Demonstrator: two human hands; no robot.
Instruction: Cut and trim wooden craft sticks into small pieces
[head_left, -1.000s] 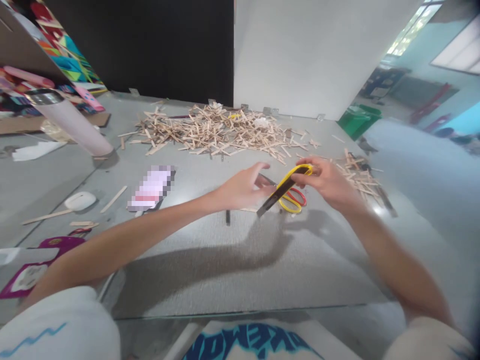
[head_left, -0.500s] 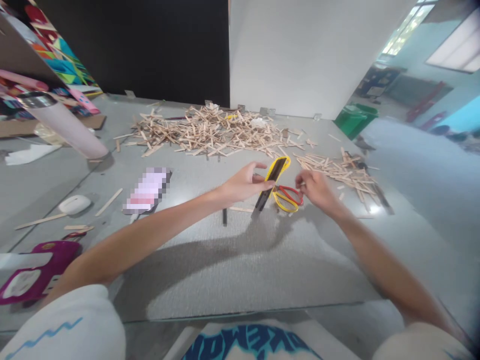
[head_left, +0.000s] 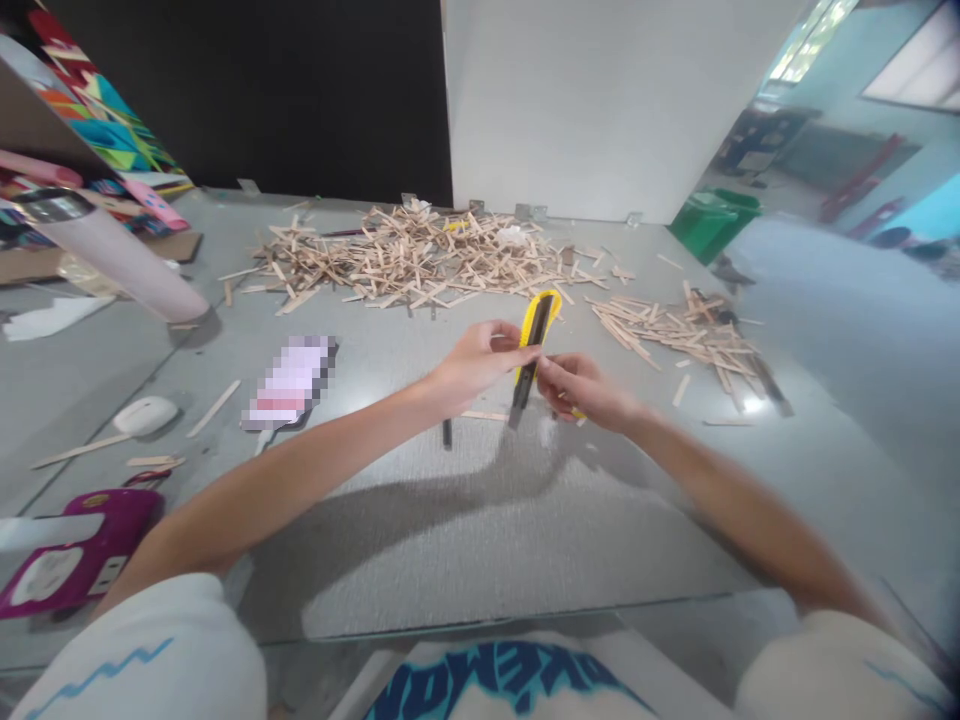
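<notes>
Well, from the left, a purple case (head_left: 139,505) lies by my forearm, and the phone (head_left: 292,380) rests flat nearer the middle; my left hand (head_left: 484,352) is closed round the yellow cutter (head_left: 541,318), which stands steeply tilted over the tabletop (head_left: 517,540), in front of the heaped wooden sticks (head_left: 405,265); a short dark strip (head_left: 448,433) lies just below that hand; my right hand (head_left: 581,387) is drawn narrow, fingertips bunched at the cutter's right side, though I cannot tell whether they grip it or something small; to work well here, I judge, the left should steady the body while the right pinches lightly, fingertips beside any sharp edge and never across it; as for writing, the phone screen is pixelated past reading, the cutter shows no label I can make out, and the blue shirt lettering (head_left: 495,685), partly cut off, seems to spell POKÉMON.
</notes>
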